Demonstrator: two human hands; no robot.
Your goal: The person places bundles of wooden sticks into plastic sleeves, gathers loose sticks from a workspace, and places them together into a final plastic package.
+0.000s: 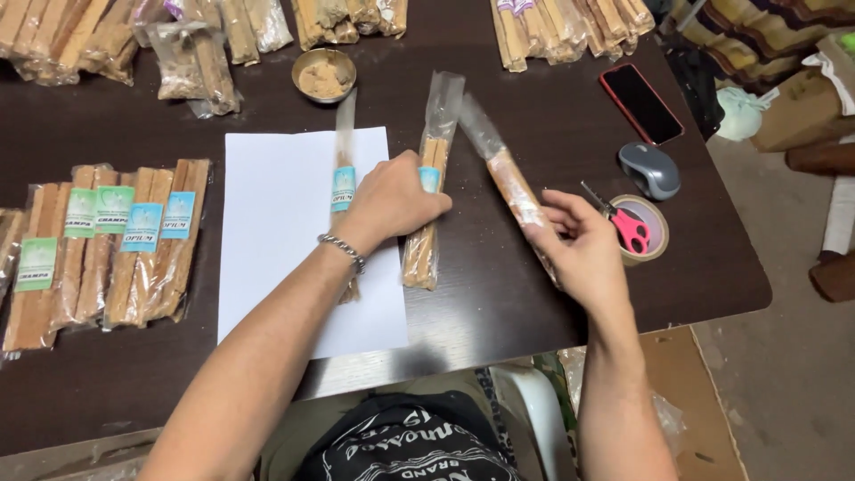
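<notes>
The left hand pressed down on a clear packet of wooden sticks lying on the dark worktop, just beside the white paper sheet. The right hand gripped a second stick packet (tilted, lifted off the worktop) near the pink scissors.

A row of clear plastic packets of brown sticks lies at the table's left, bearing green and pale-blue rectangular labels. Two more clear packets with small blue labels, one on white paper, one just right of it, lie under the left hand. The right hand holds an unlabelled packet. A black-screened phone in a red case lies upper right.
</notes>
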